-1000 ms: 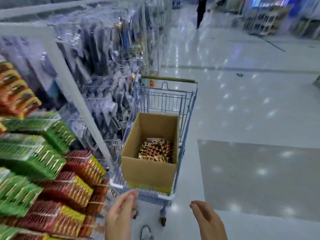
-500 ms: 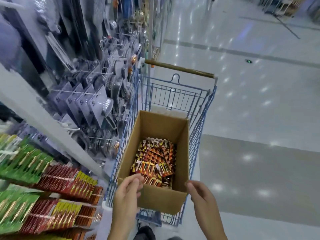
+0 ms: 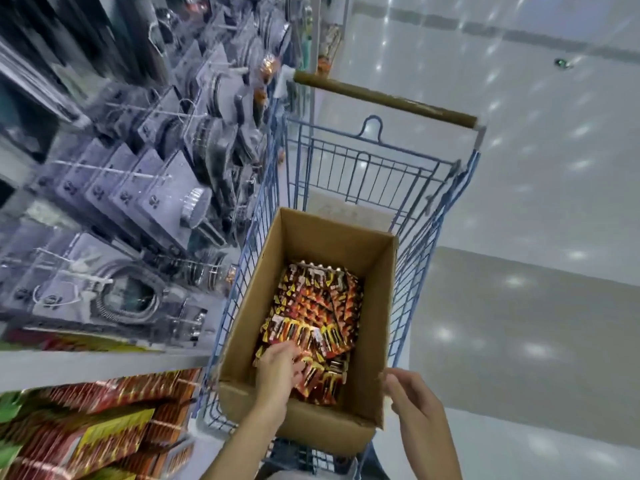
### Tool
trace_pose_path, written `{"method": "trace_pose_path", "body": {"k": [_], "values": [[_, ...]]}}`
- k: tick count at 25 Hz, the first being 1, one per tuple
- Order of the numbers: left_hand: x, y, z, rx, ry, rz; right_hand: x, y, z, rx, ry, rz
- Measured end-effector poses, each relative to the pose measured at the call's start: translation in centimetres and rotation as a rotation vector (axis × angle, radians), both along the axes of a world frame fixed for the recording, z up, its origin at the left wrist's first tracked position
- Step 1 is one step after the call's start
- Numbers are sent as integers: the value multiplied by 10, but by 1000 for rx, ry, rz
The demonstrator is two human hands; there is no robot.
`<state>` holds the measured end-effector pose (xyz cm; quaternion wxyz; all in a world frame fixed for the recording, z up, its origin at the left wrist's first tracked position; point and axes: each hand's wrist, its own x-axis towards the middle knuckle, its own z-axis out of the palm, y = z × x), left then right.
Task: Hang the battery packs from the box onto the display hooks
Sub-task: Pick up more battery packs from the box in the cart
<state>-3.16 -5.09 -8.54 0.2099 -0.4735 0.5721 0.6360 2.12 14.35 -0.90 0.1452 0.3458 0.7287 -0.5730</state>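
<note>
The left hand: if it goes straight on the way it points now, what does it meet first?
The left hand would meet the battery packs lying in the cardboard box; its fingertips seem to touch the nearest ones, though depth is unclear.

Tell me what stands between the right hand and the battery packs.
In the head view, the cardboard box's right wall: the right hand is outside it at the near corner, the battery packs inside.
</note>
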Motion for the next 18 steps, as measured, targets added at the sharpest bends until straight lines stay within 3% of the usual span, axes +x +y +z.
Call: {"method": "trace_pose_path", "body": {"k": [6,8,9,11,14,18], "values": [[-66,10,-143,62,-403,234,-42,14,-6,-42,-107,57],[-63,0,-261,26,-492,241,-53,15,-10,-33,-109,106],[-63,0,-284,23,-510,238,-57,15,-11,-36,-108,129],[-68,13,-273,22,-530,319,-66,16,-16,-36,-114,161],[-85,38,-196,-83,-509,396,-76,15,-21,-45,-144,219],[-91,39,-172,-222,-352,393,-85,12,-24,-57,-152,281]]}}
